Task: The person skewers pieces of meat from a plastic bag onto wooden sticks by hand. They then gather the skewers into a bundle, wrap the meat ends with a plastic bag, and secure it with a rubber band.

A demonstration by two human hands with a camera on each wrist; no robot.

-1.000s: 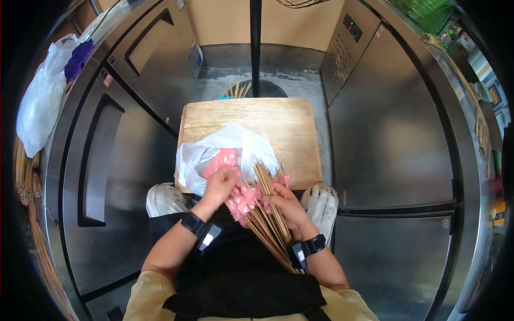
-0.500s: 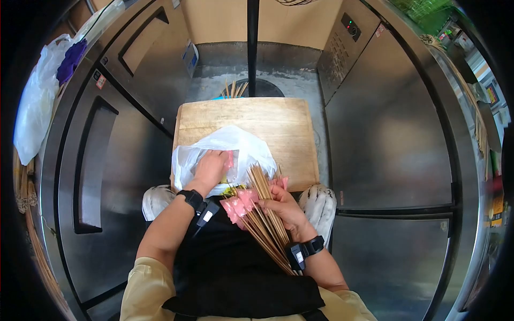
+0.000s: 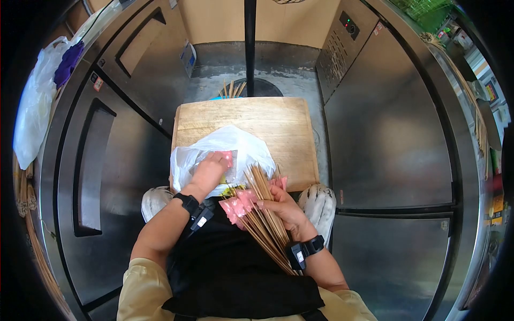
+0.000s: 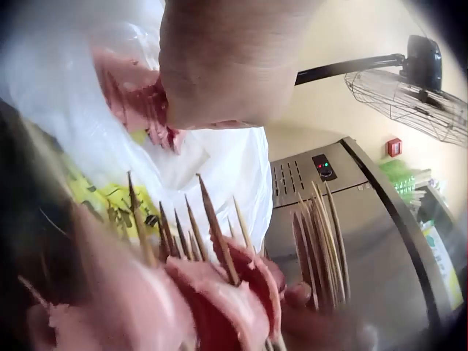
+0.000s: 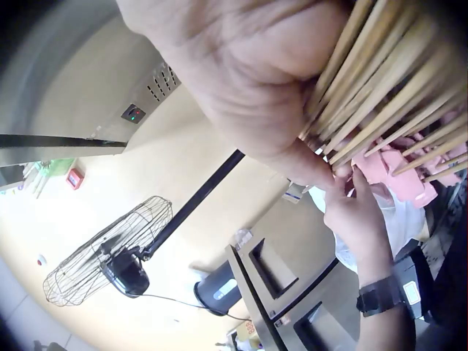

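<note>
My left hand [image 3: 211,168] reaches into the mouth of a white plastic bag [image 3: 235,138], its fingers on pink slices [image 3: 228,157] inside. The left wrist view shows that hand [image 4: 219,66] against pink meat-like slices [image 4: 131,91], its fingertips mostly hidden. My right hand [image 3: 286,209] grips a bundle of wooden skewers [image 3: 262,184]. Folded pink pieces [image 3: 235,206] are threaded near the skewers' pointed ends, beside the bag. In the right wrist view, the right hand [image 5: 248,80] has thumb and fingers curled round the skewers [image 5: 395,80].
The bag lies on a wooden board [image 3: 246,115] in front of the knees. Steel cabinets stand at left [image 3: 128,160] and right [image 3: 391,128]. Behind the board are a black pole [image 3: 250,48] and more skewers [image 3: 232,90]. A white bag [image 3: 37,107] hangs at far left.
My left hand has moved from the pink pieces on the skewers up and left into the bag. The right hand keeps its grip on the skewers, nearly still.
</note>
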